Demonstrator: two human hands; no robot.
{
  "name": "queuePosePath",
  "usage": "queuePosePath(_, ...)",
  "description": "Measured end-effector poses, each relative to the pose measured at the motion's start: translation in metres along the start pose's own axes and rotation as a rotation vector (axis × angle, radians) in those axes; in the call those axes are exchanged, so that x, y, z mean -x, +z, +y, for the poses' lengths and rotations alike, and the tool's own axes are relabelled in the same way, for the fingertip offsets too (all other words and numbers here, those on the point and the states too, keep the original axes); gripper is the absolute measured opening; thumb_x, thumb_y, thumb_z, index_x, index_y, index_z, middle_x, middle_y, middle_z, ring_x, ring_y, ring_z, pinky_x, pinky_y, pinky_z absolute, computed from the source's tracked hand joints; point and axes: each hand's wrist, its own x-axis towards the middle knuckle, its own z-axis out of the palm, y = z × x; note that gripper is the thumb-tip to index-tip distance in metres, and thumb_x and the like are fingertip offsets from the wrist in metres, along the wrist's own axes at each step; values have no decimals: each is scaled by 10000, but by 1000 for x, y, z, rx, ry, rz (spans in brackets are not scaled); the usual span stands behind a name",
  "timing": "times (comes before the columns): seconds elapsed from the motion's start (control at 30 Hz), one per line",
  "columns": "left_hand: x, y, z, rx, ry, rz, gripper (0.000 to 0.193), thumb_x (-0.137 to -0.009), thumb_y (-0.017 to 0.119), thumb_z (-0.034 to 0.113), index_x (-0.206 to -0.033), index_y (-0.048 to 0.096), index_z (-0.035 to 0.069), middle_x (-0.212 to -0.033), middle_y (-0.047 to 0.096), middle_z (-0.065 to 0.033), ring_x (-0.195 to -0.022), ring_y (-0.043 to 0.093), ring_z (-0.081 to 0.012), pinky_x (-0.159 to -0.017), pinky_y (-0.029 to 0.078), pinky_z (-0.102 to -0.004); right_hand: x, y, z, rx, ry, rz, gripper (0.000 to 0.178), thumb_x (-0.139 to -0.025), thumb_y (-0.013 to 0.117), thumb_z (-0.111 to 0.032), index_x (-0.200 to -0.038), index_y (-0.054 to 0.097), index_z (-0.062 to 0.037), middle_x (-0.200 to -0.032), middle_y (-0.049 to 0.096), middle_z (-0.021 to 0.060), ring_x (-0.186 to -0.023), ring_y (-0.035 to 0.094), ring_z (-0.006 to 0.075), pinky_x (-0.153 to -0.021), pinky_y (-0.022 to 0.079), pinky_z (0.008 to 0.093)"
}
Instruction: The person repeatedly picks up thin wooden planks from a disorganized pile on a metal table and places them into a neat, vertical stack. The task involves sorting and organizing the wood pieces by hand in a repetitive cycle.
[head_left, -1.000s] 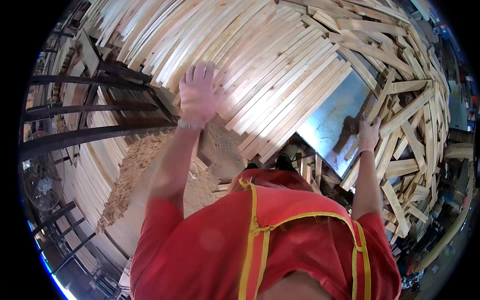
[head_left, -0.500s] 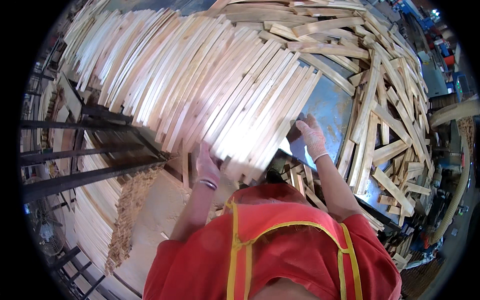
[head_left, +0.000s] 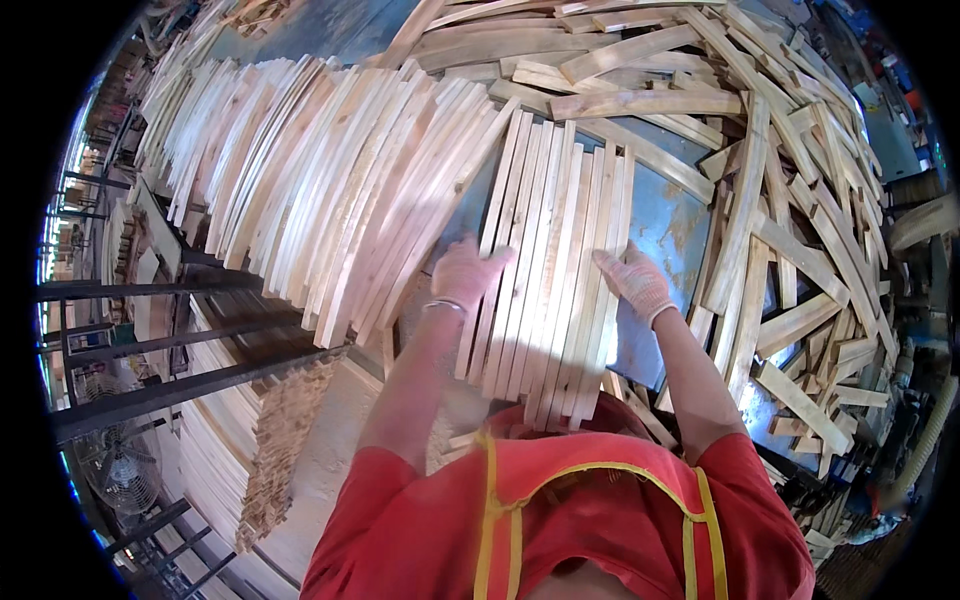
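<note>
1. The bundle of strips (head_left: 545, 290), long and of pale wood, is directly in front of me, between my two hands. Its near ends point to my red clothing (head_left: 600, 520). Whether it rests on the metal table (head_left: 675, 225) or is a little above, I cannot tell.

2. My left hand (head_left: 468, 275) is half curled at the left side of the bundle, with the thumb laid over the top. How far its fingers go below, I cannot see.

3. My right hand (head_left: 635, 282) is bent in the same way at the right side, thumb on top, fingers hidden in part.

4. I judge each strip is light and stiff, but so many together should have some weight. The wood looks dry, not very slippery; the edges could give splinters.

5. The ends are uneven and nothing ties them, so inner strips could slide if side pressure is weak. Near the middle of the length, from both sides, seems the best hold.

6. The long row of strips (head_left: 320, 190) is to my left; the jumbled pile (head_left: 743, 205) is to my right.
</note>
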Motion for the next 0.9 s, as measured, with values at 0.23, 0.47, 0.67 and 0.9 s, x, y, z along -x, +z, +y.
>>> queuePosePath(0.23,28,10,27,254,-11,14,837,-829,817,573,-1386,609,-17,-1375,639,-293,-1233,680,-433,-1057,559,-493,6,7,6,-607,-133,-51,759,-910,828,-323,-1455,513,102,-1299,709,257,-1162,709,311,-1063,534,368)
queuePosePath(0.47,65,-97,76,502,358,362,728,-801,863,412,-1350,637,-9,-1112,732,-212,-1198,670,-397,-1057,540,-497,79,-80,-78,-859,-531,106,692,-930,811,-122,-1513,474,38,-1368,663,142,-1219,641,226,-1089,515,348)
queuePosePath(0.67,56,-157,90,1146,877,452,653,-782,908,264,-1330,651,18,-1213,728,-181,-1194,685,-303,-1041,540,-449,123,-132,-145,-604,-880,472,787,-908,843,-177,-1565,448,1,-1451,617,159,-1244,635,223,-1090,504,351)
queuePosePath(0.9,-12,-56,-38,463,770,196,886,-810,895,276,-1557,469,64,-1479,587,-131,-1377,564,-239,-1131,467,-399,83,-25,-43,736,-970,915,774,-944,748,-518,-1531,503,-78,-1519,525,186,-1322,596,317,-1076,545,488)
